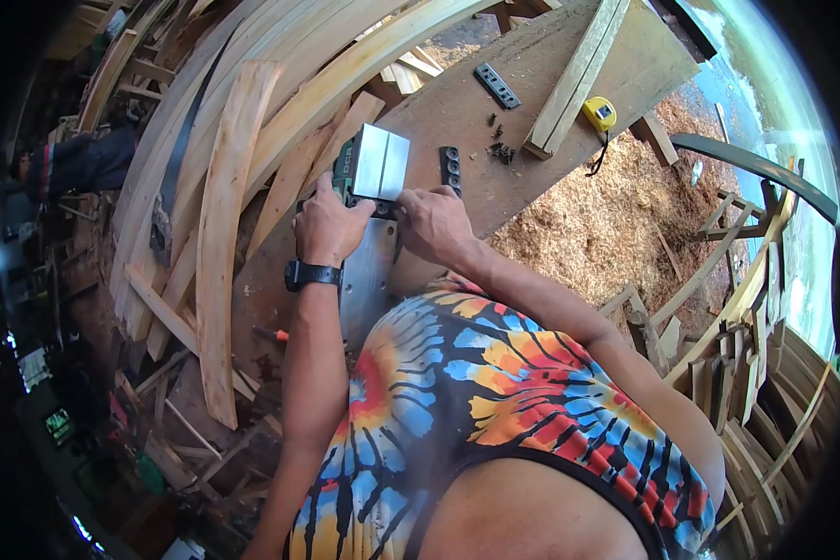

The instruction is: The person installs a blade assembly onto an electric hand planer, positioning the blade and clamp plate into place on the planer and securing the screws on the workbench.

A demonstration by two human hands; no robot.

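A green and black electric hand planer point(380, 161) lies upside down on the brown bench, its silver sole plates facing up. My left hand point(333, 229), with a black watch at the wrist, grips its left side, thumb over the dark gap between the plates. My right hand point(434, 227) is at the right end of that gap, fingers bent and pressed together; whatever they pinch is hidden. Just beyond those fingers is a black blade clamp bar point(450, 170) with round holes. Another dark bar point(497, 86) lies farther up, near several small black bolts point(500, 149).
A wooden beam point(579, 79) crosses the bench top beside a yellow tape measure point(599, 114). Long curved planks point(238, 233) are stacked at the left. An orange-tipped tool point(271, 333) lies near my left forearm. Wood shavings point(569, 215) cover the floor at the right.
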